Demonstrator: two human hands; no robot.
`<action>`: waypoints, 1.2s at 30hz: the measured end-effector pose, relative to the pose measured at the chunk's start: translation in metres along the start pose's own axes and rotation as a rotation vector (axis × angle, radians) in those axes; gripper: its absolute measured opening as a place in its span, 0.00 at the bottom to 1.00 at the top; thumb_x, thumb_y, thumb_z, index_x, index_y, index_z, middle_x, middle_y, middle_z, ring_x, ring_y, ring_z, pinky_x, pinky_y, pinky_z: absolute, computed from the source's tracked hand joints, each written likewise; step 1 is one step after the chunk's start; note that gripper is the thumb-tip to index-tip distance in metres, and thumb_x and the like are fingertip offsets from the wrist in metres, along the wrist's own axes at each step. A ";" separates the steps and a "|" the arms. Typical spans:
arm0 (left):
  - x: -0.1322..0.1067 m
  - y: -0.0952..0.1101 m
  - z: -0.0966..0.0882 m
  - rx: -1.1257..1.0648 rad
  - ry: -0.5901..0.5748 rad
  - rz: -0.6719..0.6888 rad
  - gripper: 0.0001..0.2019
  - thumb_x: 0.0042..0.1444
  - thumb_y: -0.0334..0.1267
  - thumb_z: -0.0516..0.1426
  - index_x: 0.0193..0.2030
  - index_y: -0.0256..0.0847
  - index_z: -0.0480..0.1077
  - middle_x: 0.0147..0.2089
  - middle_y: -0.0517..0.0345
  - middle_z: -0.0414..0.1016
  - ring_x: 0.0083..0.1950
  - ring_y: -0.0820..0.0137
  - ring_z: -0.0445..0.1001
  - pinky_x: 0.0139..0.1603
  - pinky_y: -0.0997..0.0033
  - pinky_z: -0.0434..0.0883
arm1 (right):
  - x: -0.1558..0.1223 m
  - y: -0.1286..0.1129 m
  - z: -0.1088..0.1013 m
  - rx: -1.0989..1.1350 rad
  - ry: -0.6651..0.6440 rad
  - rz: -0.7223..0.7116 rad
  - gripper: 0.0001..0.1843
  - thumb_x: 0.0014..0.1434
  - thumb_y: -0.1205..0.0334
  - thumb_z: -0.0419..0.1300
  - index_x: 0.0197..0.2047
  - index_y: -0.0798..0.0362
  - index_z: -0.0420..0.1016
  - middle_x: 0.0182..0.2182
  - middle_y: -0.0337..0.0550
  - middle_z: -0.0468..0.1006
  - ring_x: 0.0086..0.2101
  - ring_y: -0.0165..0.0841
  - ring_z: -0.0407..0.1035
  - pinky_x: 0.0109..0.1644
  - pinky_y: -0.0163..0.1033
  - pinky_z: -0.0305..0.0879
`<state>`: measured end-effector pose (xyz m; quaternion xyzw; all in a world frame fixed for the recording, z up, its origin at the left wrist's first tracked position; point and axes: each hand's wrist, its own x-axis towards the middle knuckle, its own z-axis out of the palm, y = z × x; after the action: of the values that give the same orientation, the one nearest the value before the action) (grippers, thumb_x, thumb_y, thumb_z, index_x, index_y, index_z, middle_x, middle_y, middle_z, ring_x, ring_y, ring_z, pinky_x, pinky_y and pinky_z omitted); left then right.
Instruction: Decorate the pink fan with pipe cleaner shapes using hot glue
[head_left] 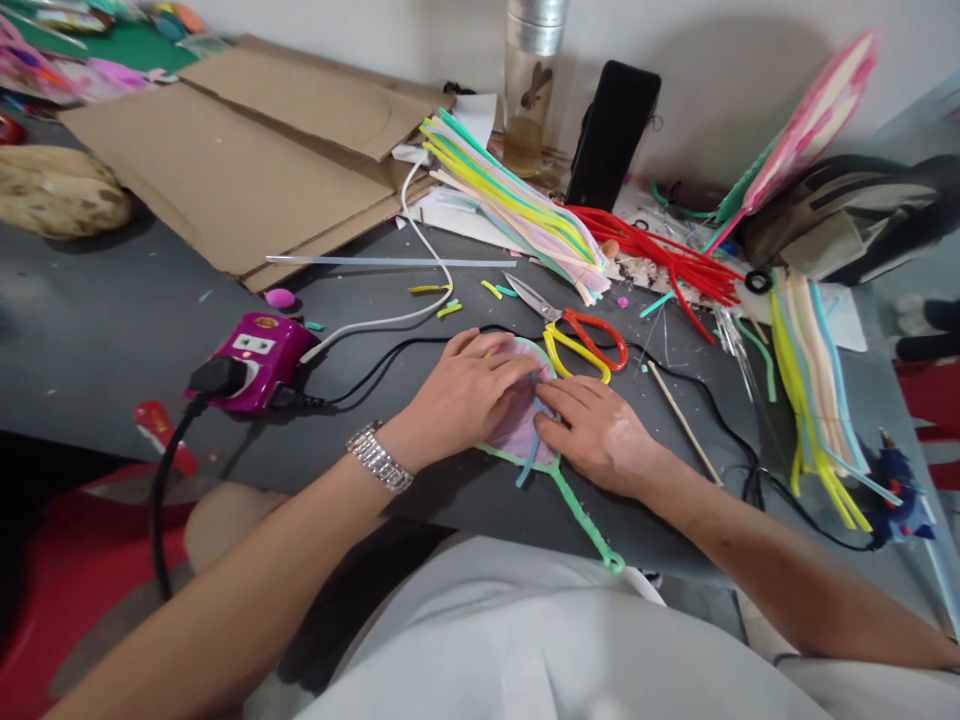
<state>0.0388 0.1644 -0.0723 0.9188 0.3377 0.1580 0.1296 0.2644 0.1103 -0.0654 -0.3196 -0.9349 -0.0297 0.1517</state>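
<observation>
A small pink fan-shaped piece (517, 430) with a green fuzzy rim lies on the grey table near its front edge. Its green pipe-cleaner handle (581, 515) ends in a small loop toward my body. My left hand (476, 385), below a metal watch, curls over the fan's upper left part and holds it. From the right, my right hand (596, 430) has its fingers closed at a blue pipe cleaner (530, 458) lying across the fan's face. The fingertips partly hide the strip. Just beyond the hands are scissors (570, 330) with one red and one yellow handle.
A purple power adapter (259, 360) with cords stands left. Behind lie cardboard (262, 160), a multicoloured pipe-cleaner bundle (517, 210) and red pipe cleaners (652, 250). A bottle (531, 90) and phone (615, 135) stand at the back. Another bundle (814, 380) and a glue gun (900, 500) are right.
</observation>
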 end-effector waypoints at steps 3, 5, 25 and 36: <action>0.001 0.001 0.001 0.003 0.011 -0.015 0.18 0.67 0.33 0.52 0.62 0.45 0.70 0.60 0.50 0.79 0.68 0.56 0.68 0.70 0.45 0.57 | 0.004 -0.003 -0.004 0.054 0.004 0.090 0.12 0.69 0.69 0.53 0.40 0.55 0.78 0.48 0.57 0.81 0.50 0.43 0.73 0.52 0.47 0.68; 0.001 0.001 0.002 -0.001 0.025 -0.022 0.18 0.67 0.34 0.53 0.62 0.44 0.70 0.59 0.48 0.79 0.68 0.55 0.68 0.69 0.45 0.58 | 0.007 -0.006 -0.005 0.054 0.010 0.192 0.11 0.69 0.65 0.55 0.38 0.55 0.77 0.42 0.55 0.82 0.44 0.42 0.73 0.48 0.45 0.67; -0.001 -0.003 0.011 -0.132 0.135 -0.004 0.15 0.67 0.36 0.55 0.58 0.43 0.74 0.59 0.51 0.81 0.64 0.57 0.73 0.62 0.50 0.63 | 0.016 -0.027 0.010 0.070 -0.003 0.608 0.12 0.60 0.72 0.55 0.42 0.53 0.78 0.33 0.46 0.80 0.34 0.37 0.72 0.36 0.38 0.61; 0.000 -0.014 -0.002 -0.397 0.370 -0.069 0.15 0.65 0.32 0.54 0.55 0.41 0.77 0.58 0.49 0.80 0.61 0.61 0.76 0.65 0.54 0.71 | 0.015 -0.030 0.017 0.045 0.056 0.541 0.13 0.62 0.73 0.53 0.42 0.56 0.79 0.33 0.48 0.79 0.34 0.38 0.72 0.38 0.39 0.64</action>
<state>0.0303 0.1747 -0.0755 0.8188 0.3490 0.3819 0.2488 0.2305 0.0978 -0.0756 -0.5532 -0.8114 0.0241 0.1871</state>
